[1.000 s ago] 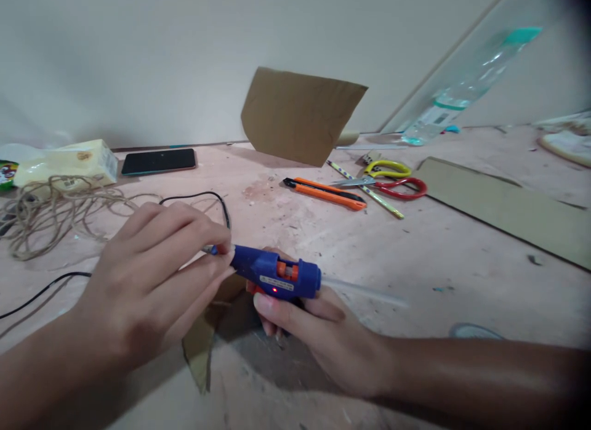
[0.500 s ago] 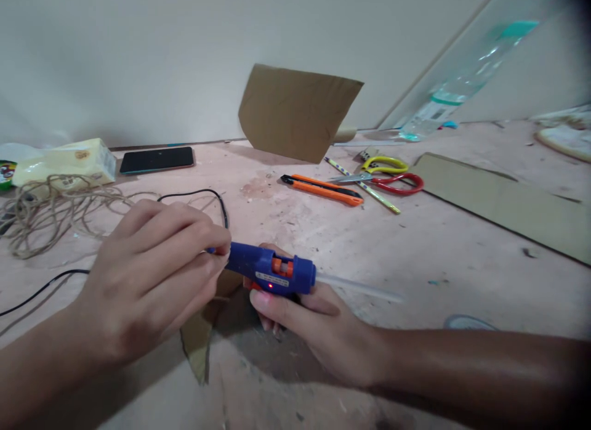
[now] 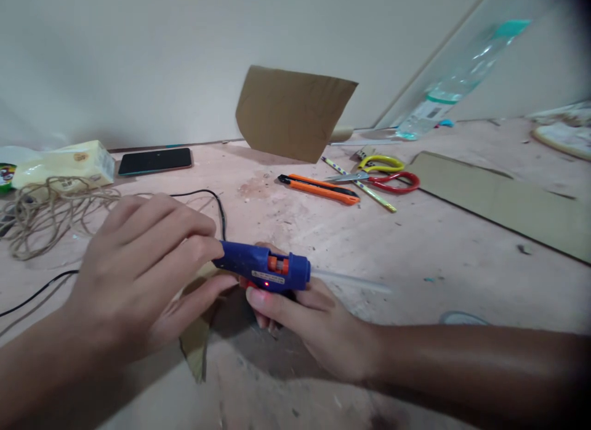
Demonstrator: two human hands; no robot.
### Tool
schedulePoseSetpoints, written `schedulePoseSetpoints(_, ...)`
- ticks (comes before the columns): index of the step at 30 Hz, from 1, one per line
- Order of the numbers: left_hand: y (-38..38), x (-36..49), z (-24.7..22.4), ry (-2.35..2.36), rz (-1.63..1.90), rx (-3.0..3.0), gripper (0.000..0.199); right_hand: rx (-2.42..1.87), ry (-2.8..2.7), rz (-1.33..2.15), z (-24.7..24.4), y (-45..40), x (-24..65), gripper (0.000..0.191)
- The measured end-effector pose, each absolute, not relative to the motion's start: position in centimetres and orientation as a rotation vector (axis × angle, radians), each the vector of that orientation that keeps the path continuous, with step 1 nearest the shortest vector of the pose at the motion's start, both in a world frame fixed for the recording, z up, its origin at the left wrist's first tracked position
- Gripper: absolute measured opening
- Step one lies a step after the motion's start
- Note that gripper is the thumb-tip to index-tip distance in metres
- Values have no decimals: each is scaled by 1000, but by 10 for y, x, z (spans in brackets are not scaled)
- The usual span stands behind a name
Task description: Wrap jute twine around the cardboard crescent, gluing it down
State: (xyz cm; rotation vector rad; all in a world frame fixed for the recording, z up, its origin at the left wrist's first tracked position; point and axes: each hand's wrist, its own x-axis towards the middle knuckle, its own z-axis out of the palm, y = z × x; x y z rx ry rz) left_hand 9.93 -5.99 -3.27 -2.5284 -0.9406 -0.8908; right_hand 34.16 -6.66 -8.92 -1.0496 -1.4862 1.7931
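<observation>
A blue glue gun (image 3: 258, 265) with a lit red light and orange parts points left over the floor. A translucent glue stick (image 3: 353, 280) sticks out of its rear. My right hand (image 3: 305, 319) is closed round the handle, mostly beneath the body. At the front end is my left hand (image 3: 152, 270), its thumb apart from the fingers; the fingertips hide the nozzle and seem to touch it. Below the left hand a pointed cardboard piece (image 3: 194, 350) shows in part, the rest covered by the hand and gun.
An orange cutter (image 3: 318, 190), scissors (image 3: 392, 174) and a patterned pencil (image 3: 381, 199) lie ahead. Cardboard (image 3: 295, 113) leans near the wall, with a cardboard strip (image 3: 498, 202) at right. Further out are a bottle (image 3: 443, 103), phone (image 3: 154, 161), twine (image 3: 50, 217) and black cord (image 3: 217, 199).
My left thumb has come away from the fingers, loosening the pinch at the glue gun's front end. The right hand keeps its grip; the whole view has shifted slightly.
</observation>
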Motion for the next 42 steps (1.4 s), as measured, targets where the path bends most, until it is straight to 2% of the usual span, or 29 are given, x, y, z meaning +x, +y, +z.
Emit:
schedulePoseSetpoints(6, -51, 94, -33, -944, -822, -2584, 19, -1005, -1492, 1803, -86, -67, 340, 40)
schedulePoseSetpoints(12, -50, 91, -26, -1109, -883, -2666, 33, -994, -1525, 1708, -90, -69, 341, 27)
schedulePoseSetpoints(16, -47, 88, -22, -1139, -883, -2750, 33, -995, -1540, 1723, -88, -70, 344, 30)
schedulePoseSetpoints(24, -44, 85, -22, -1108, -897, -2770, 26, -1012, -1560, 1717, -84, -68, 344, 25)
schedulePoseSetpoints(30, -41, 78, -16, -1014, -785, -2827, 19, -1048, -1580, 1714, -84, -68, 344, 28)
schedulePoseSetpoints(42, -47, 81, -16, -913, -751, -2686, 16, -984, -1541, 1691, -92, -68, 343, 29)
